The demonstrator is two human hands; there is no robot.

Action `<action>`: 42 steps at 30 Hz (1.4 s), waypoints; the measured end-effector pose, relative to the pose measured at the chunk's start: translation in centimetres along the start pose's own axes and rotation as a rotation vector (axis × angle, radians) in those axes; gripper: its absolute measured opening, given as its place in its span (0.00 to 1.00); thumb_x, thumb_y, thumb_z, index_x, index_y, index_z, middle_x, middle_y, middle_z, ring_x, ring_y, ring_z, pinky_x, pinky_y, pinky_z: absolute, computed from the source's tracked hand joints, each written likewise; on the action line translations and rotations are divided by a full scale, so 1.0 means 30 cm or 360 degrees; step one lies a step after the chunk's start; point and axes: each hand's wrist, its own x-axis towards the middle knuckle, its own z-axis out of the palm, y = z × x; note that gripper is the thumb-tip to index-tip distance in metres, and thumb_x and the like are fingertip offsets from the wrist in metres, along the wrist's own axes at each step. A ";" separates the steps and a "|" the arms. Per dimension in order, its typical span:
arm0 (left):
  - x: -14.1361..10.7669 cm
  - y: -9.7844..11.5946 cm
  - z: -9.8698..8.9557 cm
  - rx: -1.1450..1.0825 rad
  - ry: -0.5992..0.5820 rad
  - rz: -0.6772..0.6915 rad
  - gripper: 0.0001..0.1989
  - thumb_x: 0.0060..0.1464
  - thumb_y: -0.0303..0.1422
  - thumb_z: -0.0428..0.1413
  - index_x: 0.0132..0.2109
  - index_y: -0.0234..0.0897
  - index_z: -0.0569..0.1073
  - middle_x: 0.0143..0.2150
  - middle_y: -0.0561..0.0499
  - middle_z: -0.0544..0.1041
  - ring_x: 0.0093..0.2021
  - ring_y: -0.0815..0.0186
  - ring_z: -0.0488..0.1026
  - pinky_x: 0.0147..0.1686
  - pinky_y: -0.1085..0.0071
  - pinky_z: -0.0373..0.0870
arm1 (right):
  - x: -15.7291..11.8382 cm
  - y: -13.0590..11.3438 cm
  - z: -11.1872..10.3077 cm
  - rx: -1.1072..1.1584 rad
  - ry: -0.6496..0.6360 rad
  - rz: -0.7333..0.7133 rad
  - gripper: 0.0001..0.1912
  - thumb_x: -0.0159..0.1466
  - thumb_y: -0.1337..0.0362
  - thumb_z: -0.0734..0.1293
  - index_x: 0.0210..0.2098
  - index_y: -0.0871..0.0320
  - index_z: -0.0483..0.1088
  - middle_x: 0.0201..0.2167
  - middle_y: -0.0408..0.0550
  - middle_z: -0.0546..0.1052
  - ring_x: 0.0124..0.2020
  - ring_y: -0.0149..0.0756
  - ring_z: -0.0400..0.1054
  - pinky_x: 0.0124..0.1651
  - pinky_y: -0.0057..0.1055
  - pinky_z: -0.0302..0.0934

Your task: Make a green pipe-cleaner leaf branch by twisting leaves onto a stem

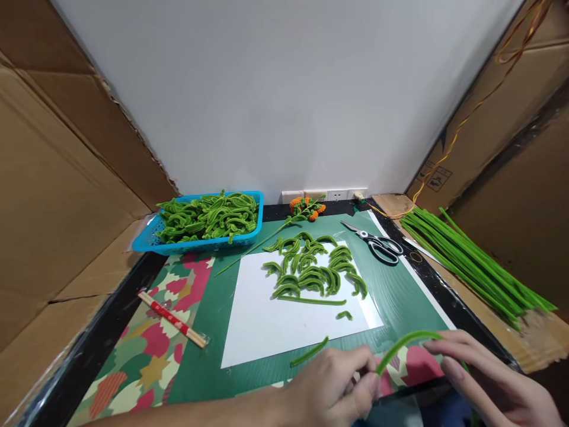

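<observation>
A green pipe cleaner [406, 339] arches between my two hands at the table's front edge. My left hand [342, 382] pinches one end of it between thumb and fingers. Around its other end, the fingers and thumb of my right hand [493, 376] close loosely, and its tail drops partly hidden behind them. Just beyond my left hand lies a short green piece [310, 352]. Many short curved green pieces [311, 276] are spread over a white sheet [258, 338], with a longer straight piece [311, 300] below them and a small bent one [344, 315] nearer me.
A blue basket [200, 244] heaped with green twisted pieces stands back left. Behind the sheet lies an orange-flowered stem [306, 207]. Scissors [376, 242] rest right of it, near a bundle of long green pipe cleaners [471, 261]. Wrapped chopsticks [172, 318] lie left. Cardboard walls [57, 148] flank the table.
</observation>
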 end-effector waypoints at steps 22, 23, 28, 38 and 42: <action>-0.004 -0.088 0.004 -0.0560 -0.0148 -0.0226 0.29 0.69 0.62 0.50 0.44 0.37 0.69 0.22 0.57 0.69 0.15 0.73 0.65 0.16 0.81 0.62 | 0.002 -0.214 0.479 0.1654 0.0601 0.0791 0.26 0.75 0.48 0.67 0.71 0.35 0.63 0.65 0.50 0.69 0.47 0.45 0.81 0.52 0.49 0.75; -0.005 -0.085 0.001 -0.0566 -0.0157 -0.0225 0.29 0.69 0.62 0.50 0.42 0.38 0.68 0.22 0.57 0.69 0.16 0.74 0.65 0.16 0.81 0.62 | 0.006 -0.226 0.478 0.1666 0.0594 0.0822 0.27 0.75 0.48 0.67 0.71 0.34 0.63 0.63 0.49 0.70 0.45 0.43 0.80 0.50 0.46 0.75; -0.002 -0.066 -0.008 -0.0673 -0.0180 -0.0314 0.30 0.68 0.62 0.52 0.39 0.38 0.67 0.25 0.56 0.71 0.17 0.75 0.66 0.17 0.80 0.63 | 0.016 -0.223 0.481 0.1598 0.0602 0.0875 0.28 0.75 0.50 0.68 0.72 0.45 0.67 0.45 0.45 0.77 0.39 0.35 0.76 0.46 0.33 0.72; 0.011 -0.056 -0.021 -0.0822 -0.0193 -0.0405 0.25 0.71 0.58 0.51 0.47 0.38 0.66 0.26 0.57 0.73 0.14 0.72 0.70 0.11 0.81 0.62 | 0.031 -0.179 0.476 0.1403 0.0527 0.0836 0.27 0.72 0.52 0.72 0.68 0.43 0.68 0.50 0.45 0.76 0.44 0.37 0.74 0.46 0.31 0.69; 0.013 -0.065 -0.019 -0.0828 -0.0162 -0.0400 0.25 0.69 0.57 0.55 0.47 0.38 0.67 0.27 0.56 0.72 0.16 0.71 0.72 0.14 0.80 0.65 | 0.040 -0.182 0.478 0.1287 0.0475 0.0822 0.32 0.74 0.49 0.69 0.74 0.38 0.59 0.57 0.46 0.72 0.51 0.39 0.71 0.52 0.34 0.67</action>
